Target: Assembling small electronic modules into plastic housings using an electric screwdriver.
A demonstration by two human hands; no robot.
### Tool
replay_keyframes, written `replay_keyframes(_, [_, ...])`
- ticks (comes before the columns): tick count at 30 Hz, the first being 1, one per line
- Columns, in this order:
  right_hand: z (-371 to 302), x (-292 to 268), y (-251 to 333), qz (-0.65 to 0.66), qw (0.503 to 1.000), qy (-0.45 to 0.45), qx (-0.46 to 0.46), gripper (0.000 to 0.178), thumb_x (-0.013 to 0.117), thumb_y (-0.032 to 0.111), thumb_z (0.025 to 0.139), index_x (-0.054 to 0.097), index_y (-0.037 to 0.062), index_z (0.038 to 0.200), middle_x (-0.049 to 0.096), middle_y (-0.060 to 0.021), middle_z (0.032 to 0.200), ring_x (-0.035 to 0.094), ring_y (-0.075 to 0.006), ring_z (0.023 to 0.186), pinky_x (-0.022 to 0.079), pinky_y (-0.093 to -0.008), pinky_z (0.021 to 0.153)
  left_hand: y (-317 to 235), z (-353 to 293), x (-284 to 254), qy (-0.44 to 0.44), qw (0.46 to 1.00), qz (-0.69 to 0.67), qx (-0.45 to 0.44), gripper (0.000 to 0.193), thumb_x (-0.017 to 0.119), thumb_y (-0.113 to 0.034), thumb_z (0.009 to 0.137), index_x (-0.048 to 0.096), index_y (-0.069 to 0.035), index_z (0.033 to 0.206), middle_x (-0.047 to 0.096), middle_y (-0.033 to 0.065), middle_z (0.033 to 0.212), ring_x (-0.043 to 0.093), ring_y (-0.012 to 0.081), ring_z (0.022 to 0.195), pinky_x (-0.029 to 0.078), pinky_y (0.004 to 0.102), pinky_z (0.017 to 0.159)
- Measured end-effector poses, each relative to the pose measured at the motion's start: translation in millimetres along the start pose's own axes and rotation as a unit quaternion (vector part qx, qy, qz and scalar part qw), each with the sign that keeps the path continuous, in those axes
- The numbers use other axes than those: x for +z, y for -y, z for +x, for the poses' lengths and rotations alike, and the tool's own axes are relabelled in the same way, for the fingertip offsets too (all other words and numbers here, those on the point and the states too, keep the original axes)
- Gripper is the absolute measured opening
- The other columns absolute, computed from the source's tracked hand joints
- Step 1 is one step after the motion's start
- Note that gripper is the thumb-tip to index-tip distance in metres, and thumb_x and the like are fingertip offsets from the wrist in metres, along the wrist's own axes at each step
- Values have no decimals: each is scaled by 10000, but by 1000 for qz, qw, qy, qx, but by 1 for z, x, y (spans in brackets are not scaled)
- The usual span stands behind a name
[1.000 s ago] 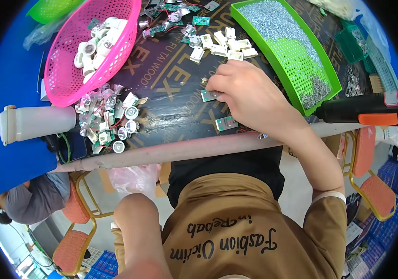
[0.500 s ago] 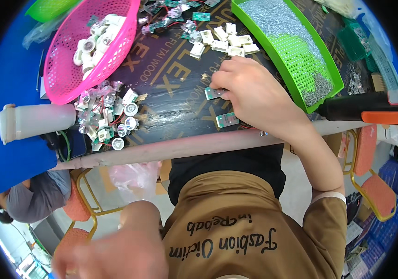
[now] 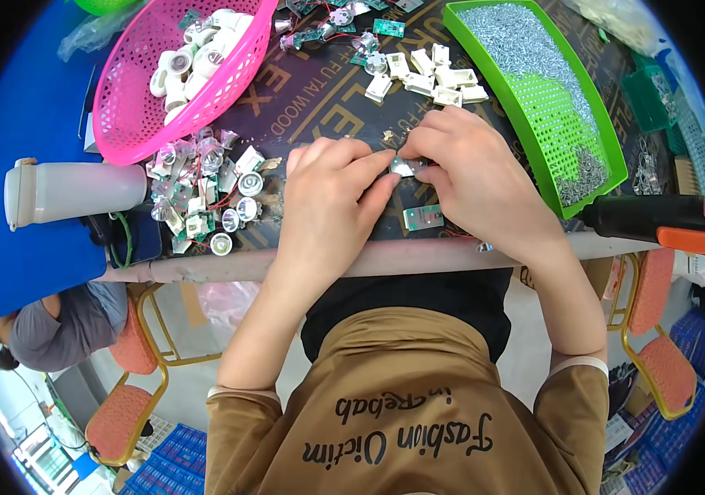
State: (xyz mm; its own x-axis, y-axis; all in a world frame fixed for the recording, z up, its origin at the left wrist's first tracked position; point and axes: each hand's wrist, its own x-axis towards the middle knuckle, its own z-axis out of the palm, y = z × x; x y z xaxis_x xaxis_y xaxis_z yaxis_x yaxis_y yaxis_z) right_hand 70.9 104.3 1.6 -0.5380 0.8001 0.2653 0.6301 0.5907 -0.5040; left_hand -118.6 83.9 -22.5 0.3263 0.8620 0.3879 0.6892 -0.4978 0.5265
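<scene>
A small green-and-white circuit board [image 3: 406,167] is between my two hands, just above the dark table top. My right hand [image 3: 484,186] pinches its right end with thumb and fingers. The thumb and forefinger of my left hand [image 3: 325,198] close on its left end, and the fingertips hide part of it. Near the table's front edge lies a second circuit board [image 3: 423,218], with a thin red wire running right from it below my right hand. Beyond my hands lie several cream plastic housings [image 3: 420,83].
A pink basket [image 3: 113,107] of white parts stands far left; a green tray [image 3: 612,157] of small metal pieces stands right. Lens-and-board assemblies [image 3: 196,177] are piled left, beside a whitish bottle [image 3: 80,193]. A black-and-orange tool [image 3: 649,219] juts in at right.
My left hand has come up from low at the left to the circuit board, meeting my right hand, which still holds it. The view has shifted slightly.
</scene>
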Motion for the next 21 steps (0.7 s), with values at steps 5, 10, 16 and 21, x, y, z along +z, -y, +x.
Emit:
replay_keyframes(5, [0,1,0,18,1000,-5,5,133,592,-67,703,613,-17,825,576,-138,818,556,-322,880,455,-398,824,4,0,0,-6,999,16,27,182,747,-118,758,720,-69,931,634,34,871,573,238,854,397,379,784])
replay_keyframes(10, [1,2,-3,18,1000,2,12,109,609,-59,722,621,-25,825,579,-141,826,560,-327,892,456,-406,828,2,0,1,-9,998,56,41,184,752,-134,757,723,-82,930,637,24,887,572,229,859,390,386,794])
replay_keyframes(16, [-9,3,-5,110,992,-14,64,163,645,-20,747,654,-11,910,608,-135,887,566,-331,937,464,-416,828,1,-3,1,1,1000,-16,-4,195,754,-142,755,720,-90,939,637,22,887,570,234,842,390,382,787])
replay_keyframes(21, [-11,-1,-6,122,990,2,74,233,668,-6,764,665,-3,997,621,-124,925,581,-309,953,474,-393,839,0,-1,-4,16,999,-25,-22,287,761,-146,763,707,-69,1035,649,73,941,594,261,877,419,373,820])
